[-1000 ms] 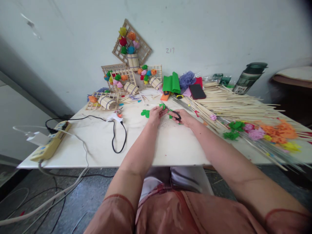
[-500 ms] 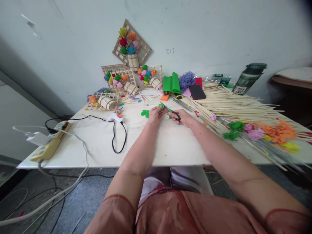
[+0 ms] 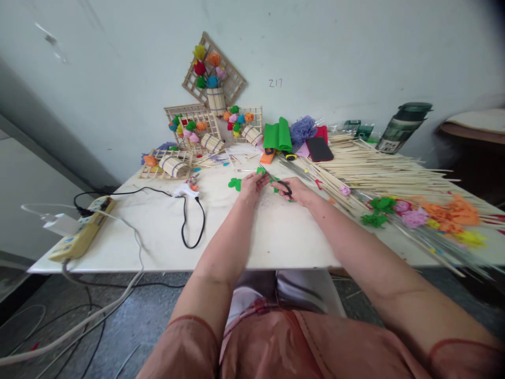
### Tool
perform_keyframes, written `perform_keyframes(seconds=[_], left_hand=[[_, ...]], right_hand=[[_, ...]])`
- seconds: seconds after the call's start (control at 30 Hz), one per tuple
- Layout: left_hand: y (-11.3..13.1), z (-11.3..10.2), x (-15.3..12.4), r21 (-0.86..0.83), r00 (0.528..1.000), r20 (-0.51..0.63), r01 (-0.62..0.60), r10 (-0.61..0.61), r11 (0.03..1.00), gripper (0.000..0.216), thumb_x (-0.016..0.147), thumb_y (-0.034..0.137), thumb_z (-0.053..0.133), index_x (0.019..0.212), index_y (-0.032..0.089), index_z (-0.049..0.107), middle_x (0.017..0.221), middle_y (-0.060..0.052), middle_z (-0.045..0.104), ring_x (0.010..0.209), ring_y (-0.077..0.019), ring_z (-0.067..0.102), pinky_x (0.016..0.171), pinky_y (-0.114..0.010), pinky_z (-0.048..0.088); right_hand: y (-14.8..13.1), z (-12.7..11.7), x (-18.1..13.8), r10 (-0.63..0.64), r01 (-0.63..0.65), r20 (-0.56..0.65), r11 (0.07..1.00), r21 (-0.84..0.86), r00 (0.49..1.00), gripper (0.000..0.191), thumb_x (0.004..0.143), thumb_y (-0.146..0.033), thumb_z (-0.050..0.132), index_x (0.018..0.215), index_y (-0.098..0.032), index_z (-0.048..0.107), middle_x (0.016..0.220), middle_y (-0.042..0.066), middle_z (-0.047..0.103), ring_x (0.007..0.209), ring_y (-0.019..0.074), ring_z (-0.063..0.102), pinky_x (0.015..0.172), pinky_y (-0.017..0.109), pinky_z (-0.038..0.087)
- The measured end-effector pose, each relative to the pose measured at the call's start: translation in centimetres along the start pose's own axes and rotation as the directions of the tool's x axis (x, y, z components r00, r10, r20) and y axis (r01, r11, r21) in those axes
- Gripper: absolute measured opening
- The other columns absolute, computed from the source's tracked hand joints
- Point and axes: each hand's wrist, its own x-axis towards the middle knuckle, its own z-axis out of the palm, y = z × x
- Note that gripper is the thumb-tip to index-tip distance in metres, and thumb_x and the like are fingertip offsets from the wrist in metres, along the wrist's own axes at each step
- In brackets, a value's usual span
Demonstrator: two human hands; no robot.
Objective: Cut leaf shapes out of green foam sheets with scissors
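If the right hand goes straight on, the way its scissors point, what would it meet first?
Probably the green cutout held by the left hand: the scissors in the right hand point up and left at it. Whether the blades touch it is too small to tell.

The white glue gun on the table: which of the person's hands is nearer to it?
Left. The left hand, holding a green cutout, lies right of the glue gun; the right hand, holding scissors, is farther right, beyond the left.
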Motion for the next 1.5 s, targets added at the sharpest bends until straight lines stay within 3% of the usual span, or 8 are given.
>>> perform_keyframes(seconds=[0.53,0.77,1.5], left_hand=[[-0.14,-0.07,0.1,0.004,1.0,-0.001,-0.019,0.019,1.0,0.018,0.077,0.007,0.068,0.064,0.012,0.056,0.063,-0.003,0.067,0.072,-0.0145,0.071,0.087,-0.033,0.055],[-0.33,0.04,-0.07,0.042,0.999,0.026,-0.02,0.019,0.999,0.018,0.079,0.007,0.065,0.064,0.012,0.056,0.064,-0.004,0.068,0.073,-0.0151,0.071,0.087,-0.034,0.055],[-0.22,-0.23,0.26,0.012,1.0,0.005,-0.021,0.021,1.0,0.01,0.077,0.008,0.068,0.07,0.012,0.061,0.067,-0.005,0.069,0.084,-0.0178,0.072,0.093,-0.036,0.053]], right_hand=[[0.46,-0.03,0.18,0.003,-0.003,0.013,0.999,0.042,1.0,0.02,0.077,-0.028,0.072,0.077,-0.013,0.058,0.051,-0.006,0.048,0.034,0.0019,0.035,0.035,0.016,0.019],[0.62,-0.39,0.29,-0.014,0.014,0.007,0.999,0.051,1.0,0.025,0.075,-0.033,0.075,0.08,-0.013,0.061,0.052,-0.006,0.049,0.034,0.0019,0.036,0.034,0.015,0.02],[-0.26,0.16,-0.16,0.015,-0.015,-0.015,1.0,0.024,1.0,0.01,0.079,-0.019,0.068,0.079,-0.01,0.063,0.048,-0.006,0.047,0.032,0.0021,0.032,0.032,0.016,0.016]])
